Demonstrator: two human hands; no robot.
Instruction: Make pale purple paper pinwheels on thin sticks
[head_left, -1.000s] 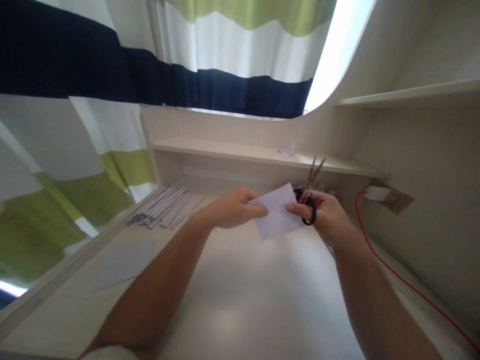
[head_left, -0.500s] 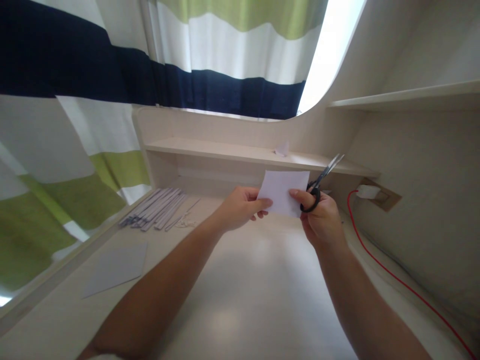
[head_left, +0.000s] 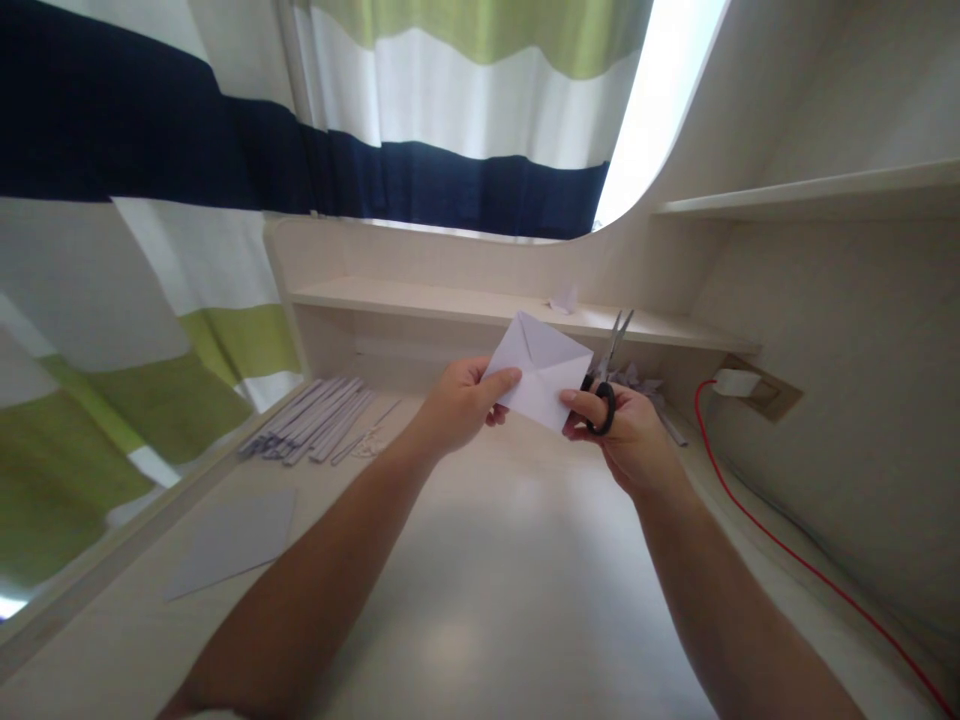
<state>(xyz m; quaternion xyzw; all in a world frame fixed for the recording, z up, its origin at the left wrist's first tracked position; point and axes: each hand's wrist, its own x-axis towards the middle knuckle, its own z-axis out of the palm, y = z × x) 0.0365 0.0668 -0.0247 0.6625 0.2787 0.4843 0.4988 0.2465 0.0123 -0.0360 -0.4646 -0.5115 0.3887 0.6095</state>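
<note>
A small folded square of white paper (head_left: 538, 365) is held up over the desk, with crease lines meeting near its middle. My left hand (head_left: 466, 402) pinches its left corner between thumb and fingers. At its lower right edge, my right hand (head_left: 622, 430) grips the paper with the thumb on top. The same right hand also carries scissors (head_left: 609, 350), a black handle loop around the thumb. Their metal blades point up, slightly apart. Parts of the fingers behind the paper are hidden.
Several narrow folded paper strips (head_left: 315, 415) lie at the back left of the desk, thin scraps beside them. Nearer is a flat white sheet (head_left: 236, 540). Folded paper pieces (head_left: 637, 382) sit behind my right hand. A shelf (head_left: 420, 300) runs behind; a red cable (head_left: 787, 550) runs along the right.
The paper has turned so that a corner points up and its creases show. Both hands have shifted slightly left, and the scissor blades have swung more upright.
</note>
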